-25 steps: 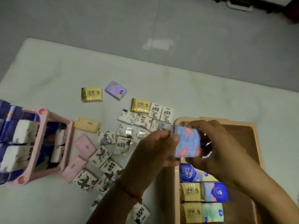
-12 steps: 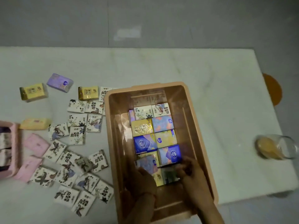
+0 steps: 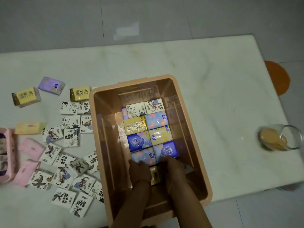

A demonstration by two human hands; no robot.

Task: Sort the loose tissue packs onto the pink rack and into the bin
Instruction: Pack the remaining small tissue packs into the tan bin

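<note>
Both my hands reach down inside the tan plastic bin (image 3: 194, 122). Tissue packs stand in two rows on its floor. My left hand (image 3: 139, 171) lies flat, fingers pressing the near edge of a light blue pack with pink shapes (image 3: 144, 156). Beside it, my right hand (image 3: 173, 170) presses against the dark blue pack (image 3: 166, 148). A yellow pack (image 3: 154, 176) shows between my wrists. Many loose white packs with ink drawings (image 3: 70, 137) lie left of the bin. The pink rack (image 3: 11, 153) is cut off at the left edge.
Yellow packs (image 3: 26, 97), a purple pack (image 3: 51, 85) and pink packs (image 3: 31, 148) lie among the loose ones. A glass of amber drink (image 3: 279, 138) stands near the table's right edge. An orange stool (image 3: 278, 78) sits beyond that edge.
A second ago both hands held the light blue pack above the bin. It now stands in the left row on the bin floor, and my hands press against the packs.
</note>
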